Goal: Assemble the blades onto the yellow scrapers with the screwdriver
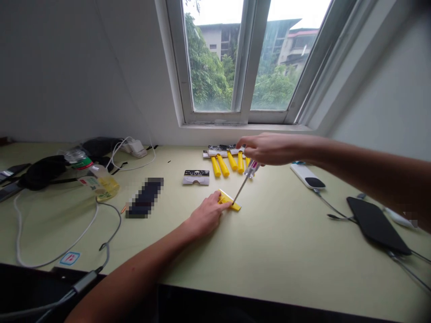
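Observation:
My right hand (pixel 266 149) is closed around the clear handle of a screwdriver (pixel 241 188), whose long shaft slants down to the left. The tip meets a yellow plastic scraper head (pixel 236 207) lying on the table. My left hand (pixel 209 213) presses that yellow piece down from the left, its fingers over the near part and hiding some of it. Behind my right hand lie several yellow scraper handles (pixel 222 165) in a row. A black and white packaging card (pixel 195 177) lies to the left of them.
At the left stand a tilted bottle (pixel 97 179) of yellow liquid, a pixelated dark object (pixel 145 197), a white charger (pixel 134 147) and loose cables. On the right lie a white device (pixel 307 175) and a black power bank (pixel 377 224) with cables. A window (pixel 247 58) rises behind the table.

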`<state>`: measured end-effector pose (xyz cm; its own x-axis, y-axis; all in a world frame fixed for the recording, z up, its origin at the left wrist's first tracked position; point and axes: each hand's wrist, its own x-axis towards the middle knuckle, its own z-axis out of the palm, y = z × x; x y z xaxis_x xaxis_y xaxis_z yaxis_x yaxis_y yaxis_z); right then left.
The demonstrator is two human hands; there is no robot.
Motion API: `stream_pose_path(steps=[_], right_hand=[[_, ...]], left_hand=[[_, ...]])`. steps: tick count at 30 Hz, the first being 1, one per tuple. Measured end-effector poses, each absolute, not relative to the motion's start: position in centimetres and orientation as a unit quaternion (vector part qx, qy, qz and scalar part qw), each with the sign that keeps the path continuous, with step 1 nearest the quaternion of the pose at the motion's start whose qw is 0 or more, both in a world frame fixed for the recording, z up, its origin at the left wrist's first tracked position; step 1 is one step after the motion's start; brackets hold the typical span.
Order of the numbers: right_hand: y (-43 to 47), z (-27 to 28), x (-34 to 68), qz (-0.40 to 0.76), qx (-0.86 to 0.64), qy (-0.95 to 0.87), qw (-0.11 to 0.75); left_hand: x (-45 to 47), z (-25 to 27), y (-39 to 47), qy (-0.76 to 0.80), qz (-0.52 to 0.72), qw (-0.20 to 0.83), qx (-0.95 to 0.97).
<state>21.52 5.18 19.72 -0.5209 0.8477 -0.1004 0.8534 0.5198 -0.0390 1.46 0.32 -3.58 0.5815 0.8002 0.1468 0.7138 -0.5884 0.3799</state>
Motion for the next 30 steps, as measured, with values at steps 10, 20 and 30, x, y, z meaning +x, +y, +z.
stream_pose_path(steps=[10, 20, 30], right_hand=[[6.2, 17.3, 21.3, -0.149, 0.453, 0.863, -0.169], [6.0, 19.0, 22.4, -0.025, 0.438, 0.898, 0.007], [5.2, 17.6, 22.3, -0.104, 0.478, 0.863, -0.124]], left_hand=[[1.4, -3.4, 0.2, 0.421, 0.160, 0.140, 0.882], [1.5, -3.1, 0.1, 0.429, 0.152, 0.137, 0.880], [1.4, -3.4, 0.3, 0.422, 0.157, 0.137, 0.882]])
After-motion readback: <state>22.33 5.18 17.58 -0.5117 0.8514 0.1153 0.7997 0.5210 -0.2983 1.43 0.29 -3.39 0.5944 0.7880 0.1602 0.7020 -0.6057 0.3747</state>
